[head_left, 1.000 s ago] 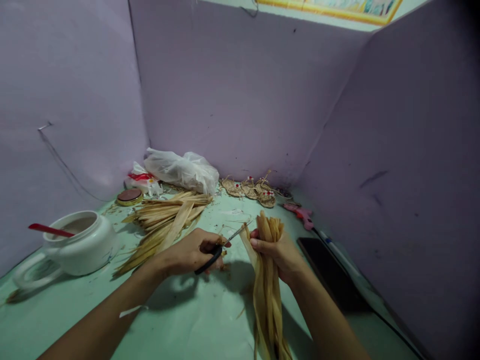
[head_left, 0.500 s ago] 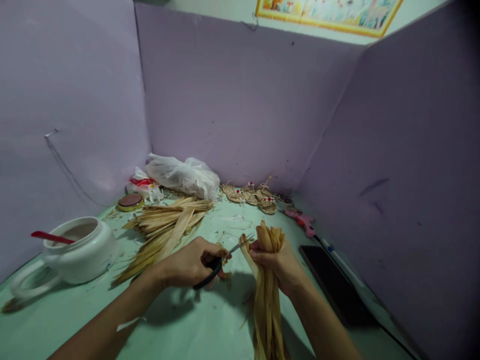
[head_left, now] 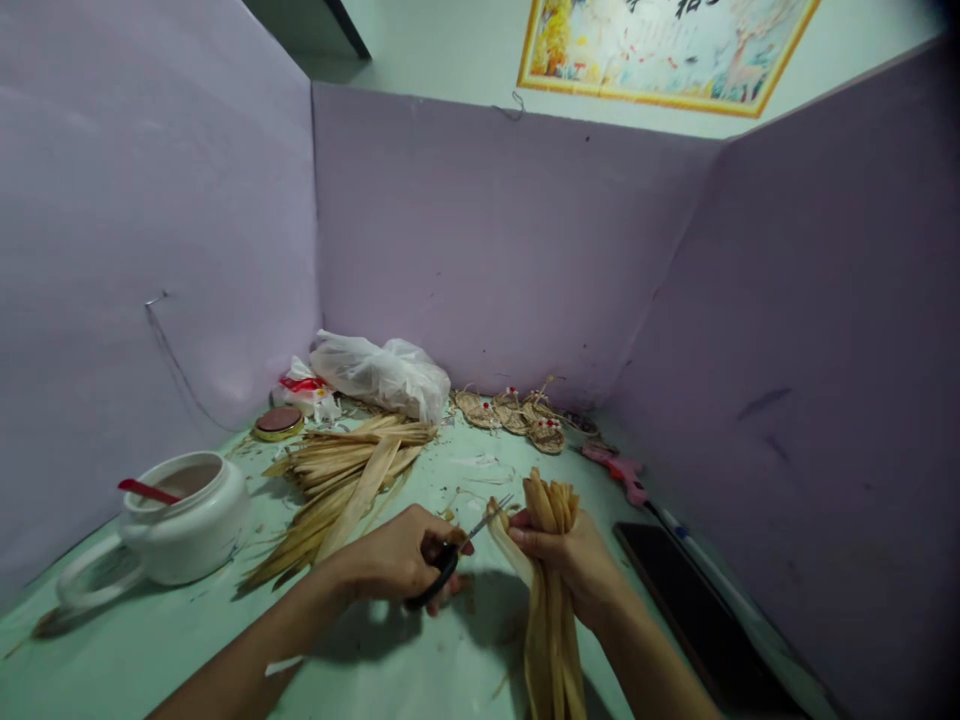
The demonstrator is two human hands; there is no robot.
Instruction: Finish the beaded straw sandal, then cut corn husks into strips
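From close above the table [head_left: 390,680], my head camera looks forward and down. It faces the purple wall [head_left: 480,240] behind the table.

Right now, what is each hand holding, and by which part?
The left hand holds the scissors by the black handle; the right hand grips the bundle of dried strips near its upper end.

The surface [head_left: 420,685] (pale green, from here) carries a white pot [head_left: 191,540], dried strips [head_left: 330,500] and a plastic bag [head_left: 382,375]. Farther right lie woven pieces [head_left: 474,410], a pink glue gun [head_left: 631,480], a black slab [head_left: 697,615].
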